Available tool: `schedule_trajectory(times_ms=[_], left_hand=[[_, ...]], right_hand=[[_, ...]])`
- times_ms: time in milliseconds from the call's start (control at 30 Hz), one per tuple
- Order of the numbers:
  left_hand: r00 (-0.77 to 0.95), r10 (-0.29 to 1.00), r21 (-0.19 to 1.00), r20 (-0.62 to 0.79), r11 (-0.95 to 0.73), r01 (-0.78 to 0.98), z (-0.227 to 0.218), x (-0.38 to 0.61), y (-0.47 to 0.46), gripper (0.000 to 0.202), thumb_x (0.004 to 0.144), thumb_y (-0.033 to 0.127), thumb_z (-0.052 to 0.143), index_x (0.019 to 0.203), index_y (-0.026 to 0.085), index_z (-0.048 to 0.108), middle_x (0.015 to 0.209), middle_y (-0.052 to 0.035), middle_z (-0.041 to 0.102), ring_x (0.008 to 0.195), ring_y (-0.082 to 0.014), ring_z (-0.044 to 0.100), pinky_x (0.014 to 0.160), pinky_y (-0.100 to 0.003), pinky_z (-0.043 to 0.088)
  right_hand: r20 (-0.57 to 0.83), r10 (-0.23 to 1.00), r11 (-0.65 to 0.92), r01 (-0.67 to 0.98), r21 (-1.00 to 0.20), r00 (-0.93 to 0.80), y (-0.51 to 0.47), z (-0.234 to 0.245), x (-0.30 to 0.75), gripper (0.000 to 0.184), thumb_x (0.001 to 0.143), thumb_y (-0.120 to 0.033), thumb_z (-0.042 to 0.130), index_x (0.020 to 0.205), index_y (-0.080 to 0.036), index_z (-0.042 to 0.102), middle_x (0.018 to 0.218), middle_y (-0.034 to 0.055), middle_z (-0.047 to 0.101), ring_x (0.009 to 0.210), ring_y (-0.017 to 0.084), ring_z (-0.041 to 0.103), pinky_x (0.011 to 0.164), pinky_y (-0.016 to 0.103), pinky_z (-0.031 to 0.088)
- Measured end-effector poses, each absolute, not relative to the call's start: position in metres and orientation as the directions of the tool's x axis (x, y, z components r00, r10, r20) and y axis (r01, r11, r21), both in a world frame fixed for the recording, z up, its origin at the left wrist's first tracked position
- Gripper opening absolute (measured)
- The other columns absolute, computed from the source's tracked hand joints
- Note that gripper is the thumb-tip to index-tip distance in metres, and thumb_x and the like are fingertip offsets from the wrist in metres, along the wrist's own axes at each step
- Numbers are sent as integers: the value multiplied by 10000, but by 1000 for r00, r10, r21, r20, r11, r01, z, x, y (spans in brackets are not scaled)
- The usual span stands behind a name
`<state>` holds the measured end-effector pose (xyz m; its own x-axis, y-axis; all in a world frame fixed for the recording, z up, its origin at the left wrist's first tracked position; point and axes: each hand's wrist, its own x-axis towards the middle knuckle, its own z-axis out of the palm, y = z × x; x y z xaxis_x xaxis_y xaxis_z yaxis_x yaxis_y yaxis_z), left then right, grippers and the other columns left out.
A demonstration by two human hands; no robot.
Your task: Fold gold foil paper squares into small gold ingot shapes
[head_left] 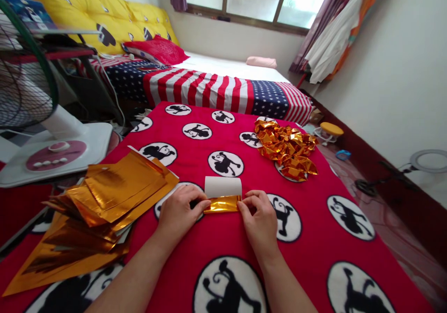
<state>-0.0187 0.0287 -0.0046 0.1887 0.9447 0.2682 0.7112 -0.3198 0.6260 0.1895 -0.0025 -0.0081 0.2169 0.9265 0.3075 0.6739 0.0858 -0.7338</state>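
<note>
A sheet of gold foil paper [223, 204] lies in front of me, its near part rolled or folded over so the gold side shows. The far part shows its white back. My left hand [183, 206] pinches the left end of the gold fold between thumb and fingers. At the right end, my right hand [257, 213] pinches the same fold. Left of my arms is a loose stack of gold foil sheets [122, 189]. Beyond my right hand sits a pile of folded gold foil pieces [286, 147].
A red cloth with monkey prints [195, 159] covers the surface. To the left stands a fan [63, 150] with a white base. A bed with a flag-pattern cover [209, 87] lies behind. On the right floor are a yellow stool [331, 128] and a ring light [428, 160].
</note>
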Motion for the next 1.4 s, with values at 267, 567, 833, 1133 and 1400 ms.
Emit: schedule_trajectory(times_ms=[267, 567, 833, 1133, 1400], left_hand=[[137, 952, 609, 272, -281, 742, -3, -15, 29, 168, 800, 327, 664, 666, 226, 671, 797, -5, 694, 805, -178, 595, 733, -304, 421], [119, 954, 582, 277, -265, 769, 2, -11, 26, 236, 747, 432, 701, 661, 220, 646, 783, -19, 679, 790, -191, 578, 687, -303, 403], [123, 962, 540, 242, -240, 807, -2, -11, 26, 203, 780, 356, 668, 633, 224, 623, 791, -13, 661, 824, -197, 571, 694, -307, 398], [154, 952, 569, 266, -284, 772, -3, -14, 26, 174, 789, 332, 661, 659, 220, 632, 801, -18, 662, 821, -192, 567, 726, -307, 412], [182, 941, 791, 286, -339, 509, -13, -25, 31, 96, 779, 285, 693, 711, 217, 702, 855, -30, 688, 851, -179, 594, 811, -303, 452]], right_hand=[[316, 926, 81, 710, -699, 207, -4, -10, 191, 156, 791, -187, 595, 640, -199, 557, 915, 49, 590, 797, 176, 571, 727, 309, 457], [307, 932, 70, 737, -673, 192, -4, -8, 188, 150, 790, -177, 578, 646, -196, 543, 916, 43, 579, 775, 168, 566, 716, 309, 447], [302, 933, 66, 729, -681, 197, -5, -8, 189, 155, 791, -183, 581, 641, -199, 540, 925, 42, 584, 772, 169, 565, 722, 314, 445], [243, 951, 69, 639, -766, 189, -6, -5, 193, 133, 785, -220, 604, 657, -200, 574, 976, 30, 617, 763, 154, 573, 687, 285, 427], [217, 973, 160, 454, -876, 77, -7, -5, 203, 81, 767, -245, 655, 696, -207, 662, 1087, 54, 631, 887, 186, 600, 634, 261, 429]])
